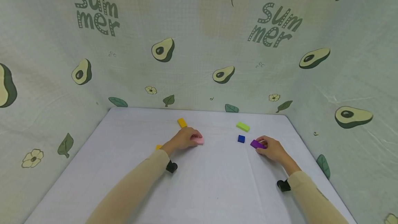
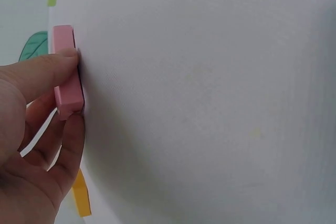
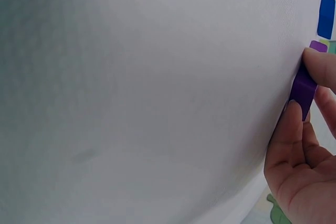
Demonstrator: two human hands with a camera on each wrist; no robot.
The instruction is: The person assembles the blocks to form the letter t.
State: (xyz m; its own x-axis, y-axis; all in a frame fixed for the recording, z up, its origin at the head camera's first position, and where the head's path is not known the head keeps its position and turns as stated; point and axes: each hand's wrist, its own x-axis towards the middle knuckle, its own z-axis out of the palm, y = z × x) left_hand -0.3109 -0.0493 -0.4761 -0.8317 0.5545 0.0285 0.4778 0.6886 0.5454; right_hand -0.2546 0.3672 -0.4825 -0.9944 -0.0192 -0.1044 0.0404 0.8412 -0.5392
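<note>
**Pink in my left hand, purple in my right**

My left hand [image 1: 184, 139] pinches the pink block [image 1: 199, 141], thumb on one face, fingers round the other side; it sits left of the blue block [image 1: 241, 139], well apart from it. The pink block is a smooth, straight-edged bar in soft rose. My right hand [image 1: 272, 149] pinches the purple block [image 1: 256, 144] between thumb and fingers, just right of the blue block and a little nearer me. It is a bar too, deep violet on its shaded side, brighter at the far end. I cannot tell whether either bar touches the white table [image 1: 211, 182].

The blue block looks squarish from above, oblong from my right wrist. Just beyond it lies the lime block [image 1: 243, 126], a slim bar. Left of the blue block are a yellow block [image 1: 182, 122], farther off, and a second yellow block [image 1: 158, 147], nearer me and partly hidden by my left wrist [image 1: 168, 148]. Past the blue block, the backdrop [image 1: 192, 16] reads "SUMMER" twice, in green, pale-dotted letters split over two lines.
</note>
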